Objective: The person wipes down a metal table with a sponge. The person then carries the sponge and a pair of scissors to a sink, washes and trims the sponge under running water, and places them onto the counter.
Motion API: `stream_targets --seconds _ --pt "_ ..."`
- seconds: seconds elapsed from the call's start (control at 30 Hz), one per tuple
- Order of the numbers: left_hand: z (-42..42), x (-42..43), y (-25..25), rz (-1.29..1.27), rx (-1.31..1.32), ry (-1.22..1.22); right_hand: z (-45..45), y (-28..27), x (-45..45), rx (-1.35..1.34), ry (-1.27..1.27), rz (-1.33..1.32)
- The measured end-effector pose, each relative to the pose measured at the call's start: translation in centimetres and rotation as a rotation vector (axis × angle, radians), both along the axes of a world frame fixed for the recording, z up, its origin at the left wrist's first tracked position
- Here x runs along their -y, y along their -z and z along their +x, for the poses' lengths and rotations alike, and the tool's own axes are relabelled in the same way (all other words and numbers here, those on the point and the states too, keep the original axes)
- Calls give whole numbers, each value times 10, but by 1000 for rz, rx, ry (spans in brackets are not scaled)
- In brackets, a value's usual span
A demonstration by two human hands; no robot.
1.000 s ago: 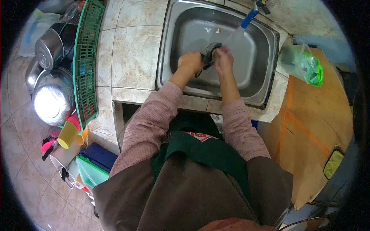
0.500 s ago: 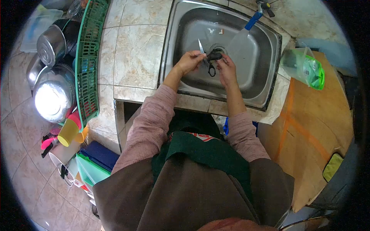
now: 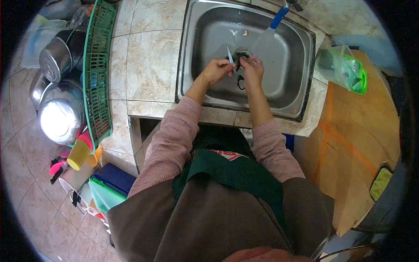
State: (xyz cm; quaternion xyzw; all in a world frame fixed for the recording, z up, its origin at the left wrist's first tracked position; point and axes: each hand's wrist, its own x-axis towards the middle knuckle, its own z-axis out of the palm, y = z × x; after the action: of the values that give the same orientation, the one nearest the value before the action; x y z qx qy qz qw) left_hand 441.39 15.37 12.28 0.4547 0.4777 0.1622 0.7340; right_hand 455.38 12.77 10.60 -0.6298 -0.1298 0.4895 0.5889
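The black-handled scissors show a smooth silvery metal blade and a plastic-looking loop. The grey rectangular metal sink has a soft satin sheen; the round silver metal pot is polished to glare. The slatted green basket is plastic, the marbled cream tiles lightly glossy, the flat brown sheet matt cardboard.

Kitchen, with sink and pots

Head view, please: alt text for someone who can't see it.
A person's left grip holds what look like silver-bladed scissors over a rectangular stainless-steel sink; the right grip touches something dark beside them. Water runs from a blue nozzle; a green plastic basket stands left.
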Motion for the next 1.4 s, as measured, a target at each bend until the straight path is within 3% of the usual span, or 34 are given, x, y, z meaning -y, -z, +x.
stream_targets --seconds 0.23,0.43,0.5,0.63,0.7,0.8,0.9,1.0,1.07,1.2,1.27,1.4 --pt "-7 15 0 -74 37 -110 46 17 -17 57 90 -22" --pt "0 7 13 -46 137 -227 59 17 5 -65 -121 -16" --pt "8 5 20 -33 205 -257 55 15 13 -328 -214 18" --pt "20 -1 25 -137 317 -361 44 -12 28 -387 -340 -2" --pt "26 -4 25 -183 326 -356 46 6 32 197 -542 -6" --pt "34 -7 26 -229 328 -394 51 14 33 350 -511 -8" --pt "37 -9 27 -178 187 -307 56 12 32 338 -495 -22" --pt "45 -4 26 -251 228 -434 57 5 30 385 -429 22" --pt "48 -2 26 -351 398 -484 56 1 27 413 -386 14" --pt "52 0 32 -434 393 -528 61 4 23 434 -399 32" --pt "48 -3 43 -195 278 -256 62 2 22 407 -413 8" --pt "50 -8 33 -149 122 -191 56 -12 21 447 -366 30"
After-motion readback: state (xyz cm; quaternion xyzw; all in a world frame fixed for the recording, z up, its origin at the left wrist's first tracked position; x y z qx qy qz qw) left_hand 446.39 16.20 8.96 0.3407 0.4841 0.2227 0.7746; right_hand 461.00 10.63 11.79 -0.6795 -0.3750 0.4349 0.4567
